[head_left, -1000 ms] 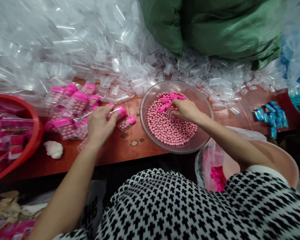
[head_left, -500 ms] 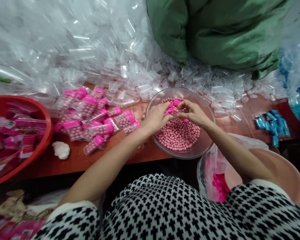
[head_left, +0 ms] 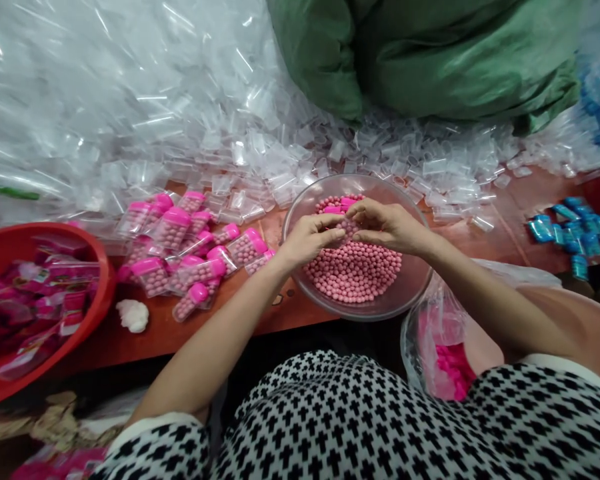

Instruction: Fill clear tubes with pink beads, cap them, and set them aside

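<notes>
Both my hands meet over a clear bowl (head_left: 414,280) of small pink beads (head_left: 353,273). Between my fingertips is a small clear container (head_left: 349,229) that looks filled with pink beads; the fingers partly hide it. My left hand (head_left: 310,239) pinches it from the left, and my right hand (head_left: 391,227) grips it from the right with the thumb below. Bright pink caps (head_left: 341,205) lie on the beads just behind my fingers. To the left of the bowl, several filled containers with pink caps (head_left: 180,247) are heaped on the red-brown tabletop (head_left: 260,320).
A red basin (head_left: 103,287) of pink packets stands at the left, beside a white lump (head_left: 133,315). Empty clear containers (head_left: 220,133) pile up behind, under a green cloth bundle (head_left: 440,60). Blue-wrapped pieces (head_left: 575,230) lie right; a plastic bag of pink pieces (head_left: 453,367) hangs below.
My fingers have closed in around the bead-filled container, where pink caps showed between them before. The view has shifted slightly, and the hands remain over the bowl.
</notes>
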Demonstrator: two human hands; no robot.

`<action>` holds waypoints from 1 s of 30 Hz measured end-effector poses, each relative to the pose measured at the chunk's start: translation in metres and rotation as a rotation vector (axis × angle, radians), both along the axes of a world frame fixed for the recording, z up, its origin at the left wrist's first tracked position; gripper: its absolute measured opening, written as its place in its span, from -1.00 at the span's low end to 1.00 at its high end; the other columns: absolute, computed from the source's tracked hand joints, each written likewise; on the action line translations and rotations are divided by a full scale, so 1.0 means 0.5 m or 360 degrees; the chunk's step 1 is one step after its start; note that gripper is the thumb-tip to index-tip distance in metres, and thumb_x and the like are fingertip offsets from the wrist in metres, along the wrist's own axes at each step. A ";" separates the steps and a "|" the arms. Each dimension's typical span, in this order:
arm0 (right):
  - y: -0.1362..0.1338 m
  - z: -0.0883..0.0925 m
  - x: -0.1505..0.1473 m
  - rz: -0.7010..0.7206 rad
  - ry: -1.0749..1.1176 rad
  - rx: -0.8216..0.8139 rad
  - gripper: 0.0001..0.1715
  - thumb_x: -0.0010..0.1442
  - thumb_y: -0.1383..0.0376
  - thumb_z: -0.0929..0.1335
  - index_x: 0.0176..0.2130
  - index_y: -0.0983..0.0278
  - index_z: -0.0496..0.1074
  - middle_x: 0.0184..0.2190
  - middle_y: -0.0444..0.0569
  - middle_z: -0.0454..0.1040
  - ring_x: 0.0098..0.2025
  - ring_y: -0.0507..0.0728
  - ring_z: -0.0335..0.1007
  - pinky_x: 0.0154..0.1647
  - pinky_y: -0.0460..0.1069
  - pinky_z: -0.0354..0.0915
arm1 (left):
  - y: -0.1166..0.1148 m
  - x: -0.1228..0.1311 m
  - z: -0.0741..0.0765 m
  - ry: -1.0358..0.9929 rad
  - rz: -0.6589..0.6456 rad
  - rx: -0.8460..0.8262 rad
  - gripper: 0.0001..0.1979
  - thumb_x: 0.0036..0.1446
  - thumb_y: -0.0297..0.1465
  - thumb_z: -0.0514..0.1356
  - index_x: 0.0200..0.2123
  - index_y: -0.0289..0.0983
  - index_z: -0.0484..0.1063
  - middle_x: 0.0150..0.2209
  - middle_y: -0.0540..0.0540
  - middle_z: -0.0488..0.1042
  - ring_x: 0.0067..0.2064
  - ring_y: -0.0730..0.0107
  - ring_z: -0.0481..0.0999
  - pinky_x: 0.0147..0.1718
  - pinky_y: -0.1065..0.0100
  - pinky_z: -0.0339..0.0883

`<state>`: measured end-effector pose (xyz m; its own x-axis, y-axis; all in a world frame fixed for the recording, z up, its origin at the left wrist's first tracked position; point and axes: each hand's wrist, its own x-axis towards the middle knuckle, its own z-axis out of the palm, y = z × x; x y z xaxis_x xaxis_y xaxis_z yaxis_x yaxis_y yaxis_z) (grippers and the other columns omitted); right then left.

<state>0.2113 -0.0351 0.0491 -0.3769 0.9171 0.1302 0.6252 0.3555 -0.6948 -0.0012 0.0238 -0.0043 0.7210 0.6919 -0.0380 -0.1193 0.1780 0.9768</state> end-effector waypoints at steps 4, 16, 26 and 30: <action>0.002 -0.005 0.002 0.0030 0.0038 -0.0079 -0.80 0.21 0.21 0.44 -0.22 0.28 0.43 -0.47 -0.18 0.44 -0.44 -0.01 0.31 -0.37 -0.10 0.16 | -0.004 0.001 0.001 -0.0018 0.0076 0.0041 -0.47 -0.13 -0.05 0.51 -0.19 -0.32 0.67 -0.20 -0.18 0.64 -0.20 0.21 0.59 -0.12 0.18 0.50; -0.016 0.005 0.025 -0.0244 0.0335 -0.0298 -0.67 0.20 0.09 0.47 -0.25 0.29 0.43 -0.48 -0.11 0.54 -0.49 0.04 0.47 -0.43 -0.07 0.35 | -0.010 0.001 0.002 -0.0120 0.0242 -0.0104 -0.50 -0.14 -0.14 0.55 -0.16 -0.29 0.64 -0.20 -0.14 0.65 -0.22 0.30 0.62 -0.17 0.27 0.57; -0.034 -0.003 0.083 -0.0199 -0.1556 -0.0189 -0.69 0.36 0.33 0.28 -0.07 0.32 0.60 -0.10 0.14 0.63 -0.09 0.22 0.53 -0.24 0.00 0.22 | -0.019 0.001 0.027 -0.0255 0.0294 -0.0201 -0.50 -0.22 -0.14 0.59 -0.28 -0.29 0.56 -0.24 -0.11 0.63 -0.30 0.40 0.62 -0.23 0.34 0.60; -0.031 -0.019 0.057 -0.0140 -0.1875 -0.0157 -0.61 0.39 0.41 0.20 -0.10 0.42 0.59 -0.09 0.28 0.61 -0.01 0.29 0.48 -0.24 0.04 0.19 | -0.019 0.003 0.023 -0.0239 0.0343 -0.0193 -0.47 -0.24 -0.13 0.59 -0.28 -0.29 0.56 -0.24 -0.10 0.64 -0.28 0.38 0.62 -0.23 0.34 0.60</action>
<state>0.2397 -0.0505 0.0395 -0.1523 0.9326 -0.3273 0.9177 0.2563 0.3034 0.0002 0.0144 0.0073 0.5614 0.8269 -0.0337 -0.3087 0.2471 0.9185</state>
